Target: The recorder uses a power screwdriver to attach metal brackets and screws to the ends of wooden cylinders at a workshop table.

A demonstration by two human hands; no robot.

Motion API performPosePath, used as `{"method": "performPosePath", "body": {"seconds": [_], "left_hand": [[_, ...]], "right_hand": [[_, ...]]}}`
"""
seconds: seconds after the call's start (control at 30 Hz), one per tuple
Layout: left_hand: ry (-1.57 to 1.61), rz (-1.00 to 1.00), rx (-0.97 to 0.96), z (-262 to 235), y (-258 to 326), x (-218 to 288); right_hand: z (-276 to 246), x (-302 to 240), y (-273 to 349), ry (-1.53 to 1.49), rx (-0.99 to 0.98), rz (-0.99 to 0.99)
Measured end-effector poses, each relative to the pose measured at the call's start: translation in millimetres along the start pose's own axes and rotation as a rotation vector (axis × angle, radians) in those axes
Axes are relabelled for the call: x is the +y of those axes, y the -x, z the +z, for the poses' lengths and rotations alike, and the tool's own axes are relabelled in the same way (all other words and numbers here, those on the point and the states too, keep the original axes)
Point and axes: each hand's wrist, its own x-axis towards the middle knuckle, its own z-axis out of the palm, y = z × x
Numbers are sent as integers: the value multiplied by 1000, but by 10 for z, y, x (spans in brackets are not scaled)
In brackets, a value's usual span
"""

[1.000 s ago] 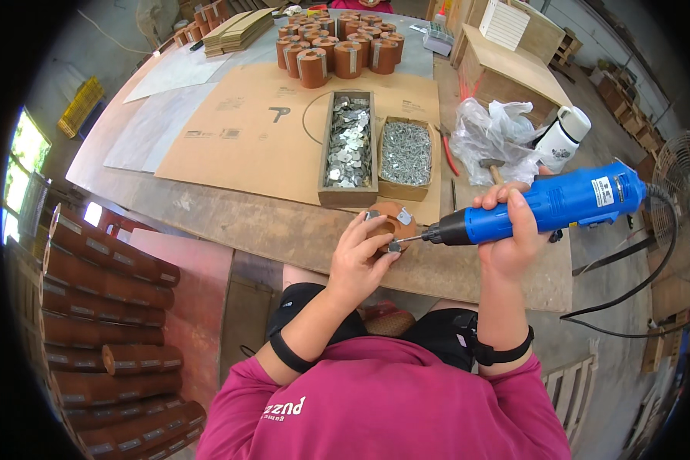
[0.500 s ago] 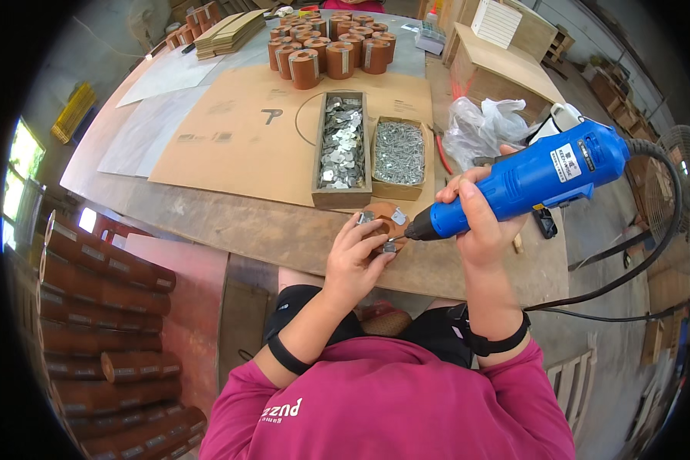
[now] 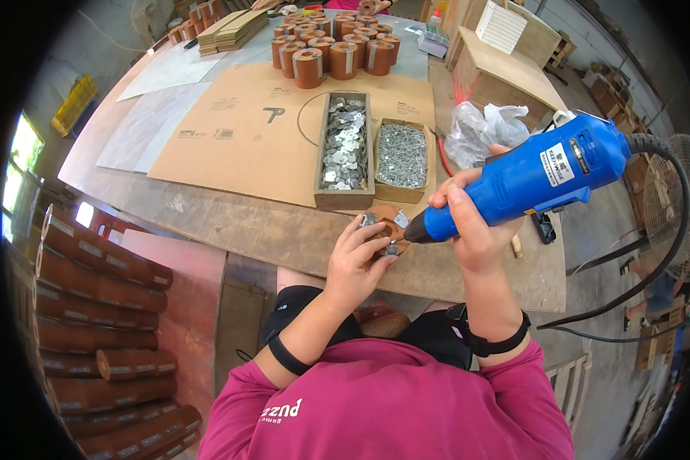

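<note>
I observe a wooden table (image 3: 238, 222) bearing a cardboard sheet (image 3: 241, 165); grey panels (image 3: 152, 126) lie left of it, a plastic bag (image 3: 479, 132) right.

I am wearing a magenta shirt (image 3: 406, 406) with short sleeves (image 3: 249, 383), white lettering (image 3: 282, 411) showing on its left side, and black shorts (image 3: 293, 308). A slim black band (image 3: 287, 356) is circling my left arm, a black strap (image 3: 504, 350) my right.

Dark-printed white label (image 3: 557, 165) on my blue electric screwdriver (image 3: 501, 189), white lettering (image 3: 282, 410) on my magenta shirt (image 3: 391, 399), dark print (image 3: 273, 115) on the cardboard sheet (image 3: 245, 157)
</note>
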Motion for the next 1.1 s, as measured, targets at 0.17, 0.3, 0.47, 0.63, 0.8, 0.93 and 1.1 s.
{"method": "performPosePath", "body": {"seconds": [0.17, 0.3, 0.47, 0.63, 0.8, 0.93, 1.1], "left_hand": [[-12, -6, 2, 5, 2, -2], [-8, -10, -1, 19, -6, -8], [9, 1, 12, 9, -18, -1], [-3, -22, 3, 1, 22, 6], [-11, -1, 24, 17, 30, -24], [-5, 10, 40, 35, 29, -34], [-42, 24, 45, 30, 12, -31]], "right_hand": [[4, 3, 0, -11, 15, -3], [-12, 4, -11, -4, -17, -2], [8, 10, 16, 57, -12, 41], [52, 89, 27, 166, -8, -9], [215, 84, -58, 119, -28, 118], [272, 102, -117, 136, -53, 151], [268, 124, -145, 164, -74, 141]]}}
